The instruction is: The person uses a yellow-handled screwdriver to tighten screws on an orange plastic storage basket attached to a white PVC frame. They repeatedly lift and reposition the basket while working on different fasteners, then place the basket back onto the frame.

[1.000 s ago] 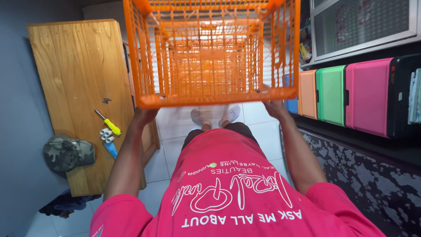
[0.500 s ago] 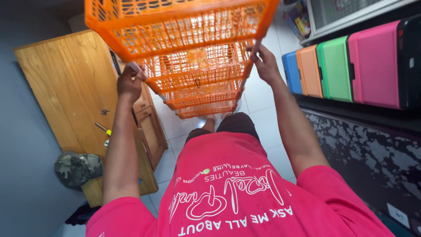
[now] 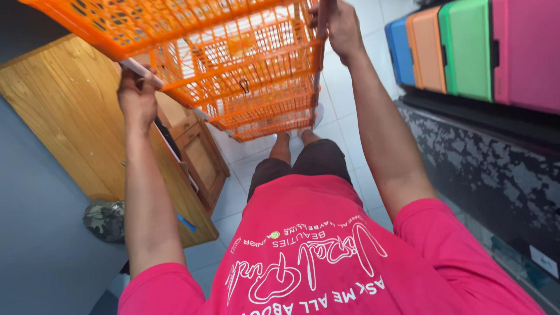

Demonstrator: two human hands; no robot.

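A tall stack of orange plastic lattice crates (image 3: 233, 70) fills the upper middle of the head view, tilted so its top leans toward me. My left hand (image 3: 137, 96) grips the near rim on the left side. My right hand (image 3: 341, 26) grips the rim on the right side, arm stretched out. The stack's lower end hangs over the white tiled floor (image 3: 344, 99), just above my feet (image 3: 294, 137). I wear a pink shirt and dark shorts.
A wooden cabinet (image 3: 70, 122) stands at left, with a camouflage cap (image 3: 105, 220) by its near end. At right, blue, orange, green and pink boxes (image 3: 461, 49) sit on a dark speckled counter (image 3: 484, 169). A grey wall (image 3: 41, 245) lies at lower left.
The crate stack has tipped further and swung up and left in view. My hands have kept their hold on its rim; the view has shifted right toward the coloured boxes.
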